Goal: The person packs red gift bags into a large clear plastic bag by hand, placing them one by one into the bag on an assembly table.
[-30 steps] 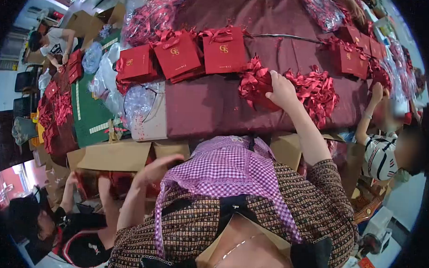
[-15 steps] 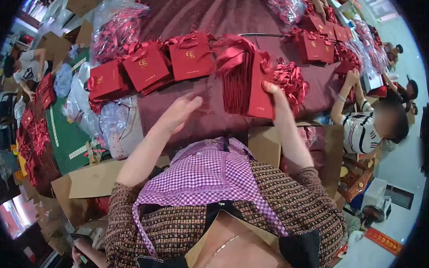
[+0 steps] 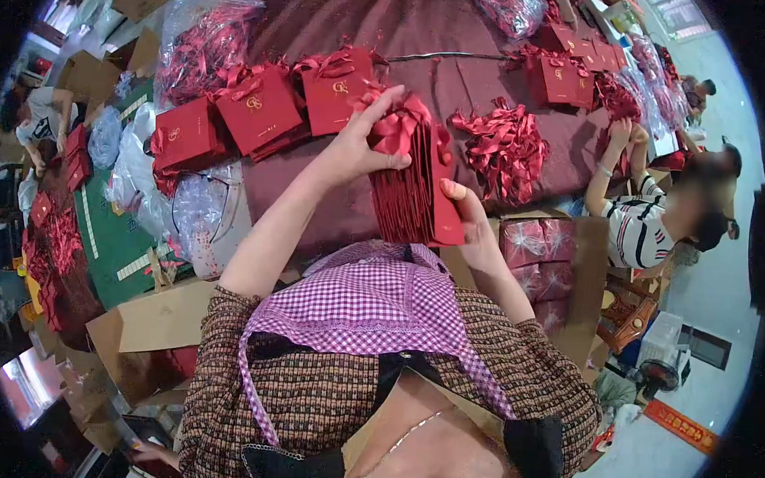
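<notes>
A thick bundle of red paper gift bags (image 3: 405, 198) is held upright between both hands near the front table edge. My left hand (image 3: 360, 150) grips its top left, fingers over the red ribbon handles and thumb against the bags. My right hand (image 3: 469, 225) clasps the right side, thumb on the outer bag's face and the other fingers partly hidden. Left of the bundle, three stacks of matching bags with gold print stand in a row, the nearest being a red bag stack (image 3: 333, 94). To the right lies a loose pile of red ribbons (image 3: 508, 151).
A dark red cloth (image 3: 455, 81) covers the table. Plastic bags of ribbon (image 3: 205, 52) sit at the back left. An open carton (image 3: 165, 320) and a box of wrapped red packs (image 3: 538, 257) flank my body. A co-worker (image 3: 653, 223) works at the right.
The bag bundle has come toward my body and slightly left. My left hand, free before, has moved up and right onto its ribboned top. The ribbon pile is now more exposed.
</notes>
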